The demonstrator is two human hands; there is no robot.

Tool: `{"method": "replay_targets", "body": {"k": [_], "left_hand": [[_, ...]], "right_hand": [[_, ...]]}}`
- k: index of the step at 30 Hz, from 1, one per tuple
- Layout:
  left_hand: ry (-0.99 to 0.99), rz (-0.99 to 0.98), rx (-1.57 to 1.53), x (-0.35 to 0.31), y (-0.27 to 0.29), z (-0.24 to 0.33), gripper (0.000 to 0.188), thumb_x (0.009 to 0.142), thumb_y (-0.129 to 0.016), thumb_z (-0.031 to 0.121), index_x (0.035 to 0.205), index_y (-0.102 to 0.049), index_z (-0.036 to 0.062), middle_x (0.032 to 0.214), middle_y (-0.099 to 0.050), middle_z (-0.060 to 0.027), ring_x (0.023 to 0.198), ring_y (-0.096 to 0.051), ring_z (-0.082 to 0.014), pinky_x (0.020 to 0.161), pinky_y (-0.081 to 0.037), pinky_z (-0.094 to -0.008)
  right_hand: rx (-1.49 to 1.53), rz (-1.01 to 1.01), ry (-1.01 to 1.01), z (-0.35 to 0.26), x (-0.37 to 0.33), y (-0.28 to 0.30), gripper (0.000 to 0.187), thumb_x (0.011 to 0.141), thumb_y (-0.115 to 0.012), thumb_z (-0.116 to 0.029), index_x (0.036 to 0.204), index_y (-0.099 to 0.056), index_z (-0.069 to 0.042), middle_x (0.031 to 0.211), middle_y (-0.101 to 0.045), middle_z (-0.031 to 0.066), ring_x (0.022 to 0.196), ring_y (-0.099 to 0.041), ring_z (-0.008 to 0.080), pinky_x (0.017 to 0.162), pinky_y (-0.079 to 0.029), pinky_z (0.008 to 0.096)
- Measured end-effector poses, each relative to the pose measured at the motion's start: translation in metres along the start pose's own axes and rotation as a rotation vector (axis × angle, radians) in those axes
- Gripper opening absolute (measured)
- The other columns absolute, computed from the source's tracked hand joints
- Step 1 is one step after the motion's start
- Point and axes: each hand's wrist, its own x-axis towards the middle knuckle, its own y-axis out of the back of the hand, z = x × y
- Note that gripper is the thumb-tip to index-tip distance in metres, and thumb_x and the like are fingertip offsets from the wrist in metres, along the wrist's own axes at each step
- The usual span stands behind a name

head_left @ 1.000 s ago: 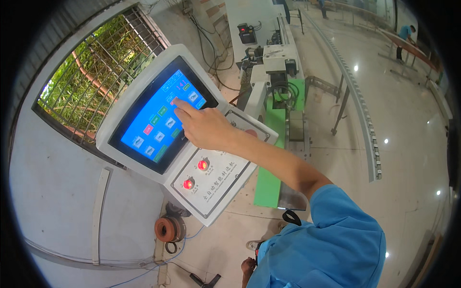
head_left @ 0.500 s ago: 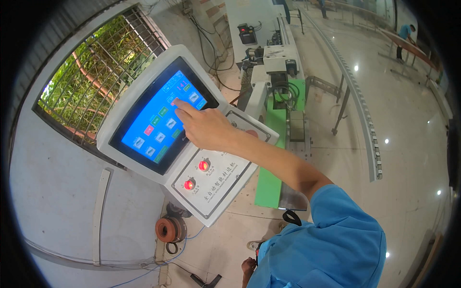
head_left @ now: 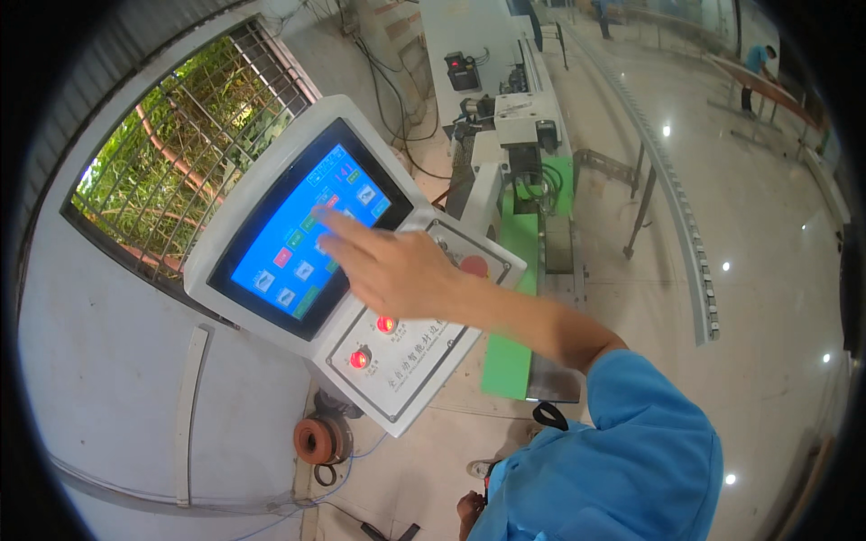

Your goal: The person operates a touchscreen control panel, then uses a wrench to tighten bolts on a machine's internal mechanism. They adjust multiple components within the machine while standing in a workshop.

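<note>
Blue shirt [head_left: 613,460]: fills the low right part, with one short sleeve pointing to the screen.
Right hand [head_left: 392,275]: reaches over the big grey-white box, a bit blurry. One finger sticks out and the others are bent and loose. It holds nothing. I cannot tell if a fingertip touches the screen.
Left hand [head_left: 470,507]: hangs low beside the shirt. It is small and dim, so I cannot tell if its fingers are closed or loose.
Screen [head_left: 257,257]: bright blue, set in the top part of the box, right under the pointing finger. It has little pictures and red and green squares.
Box [head_left: 410,383]: leans at a slant. Its lower part has two glowing red knobs [head_left: 360,360] and a round red button [head_left: 474,266] just past the wrist.
Brown roll [head_left: 313,439]: on the floor [head_left: 451,417], near the wall.
Machine [head_left: 469,27]: long and white, behind the box, with a green plate [head_left: 507,361] at its near end.
Window [head_left: 180,153]: has bars, with green plants behind.
Long rail [head_left: 672,176]: grey, to the right of the machine.
Far worker [head_left: 758,61]: wears blue and bends by a brown table [head_left: 753,79].
</note>
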Motion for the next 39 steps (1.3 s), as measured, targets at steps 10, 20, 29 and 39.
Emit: {"method": "replay_targets", "body": {"k": [10,20,29,39], "left_hand": [[-0.275,-0.093,0.307,0.006,0.011,0.007,0.016,0.090,-0.075,0.015,0.079,-0.064,0.0102,0.074,-0.065,0.0006,0.064,-0.063,-0.0117,0.056,-0.049,-0.0291],[-0.003,0.027,-0.065,0.016,0.002,0.011,0.033,0.108,-0.058,0.031,0.085,-0.061,0.0061,0.081,-0.066,-0.0080,0.073,-0.066,-0.0201,0.062,-0.051,-0.0342],[-0.745,-0.011,0.813,0.014,0.007,0.015,0.025,0.096,-0.070,0.016,0.076,-0.058,0.0078,0.070,-0.062,-0.0062,0.062,-0.064,-0.0201,0.051,-0.050,-0.0333],[-0.253,-0.024,0.215,0.010,-0.001,0.018,0.023,0.096,-0.066,0.012,0.076,-0.055,0.0084,0.073,-0.062,-0.0054,0.060,-0.060,-0.0169,0.051,-0.048,-0.0302]], "right_hand": [[-0.044,-0.039,-0.044,0.005,-0.013,-0.005,0.036,0.088,-0.069,-0.010,0.124,-0.070,-0.003,0.150,-0.061,0.0130,0.081,-0.077,0.0226,0.056,-0.060,0.0343],[-0.076,-0.148,-0.154,0.024,-0.006,-0.014,0.039,0.093,-0.066,-0.013,0.131,-0.065,-0.003,0.157,-0.055,0.0103,0.078,-0.075,0.0312,0.064,-0.060,0.0414],[-0.101,-0.189,-0.137,0.032,-0.001,-0.033,0.041,0.090,-0.069,-0.013,0.128,-0.063,0.001,0.154,-0.053,0.0117,0.075,-0.075,0.0316,0.062,-0.061,0.0437],[-0.042,-0.175,-0.154,0.029,0.001,-0.029,0.036,0.086,-0.069,-0.007,0.121,-0.065,0.002,0.152,-0.054,0.0133,0.073,-0.075,0.0320,0.060,-0.062,0.0439]]}}
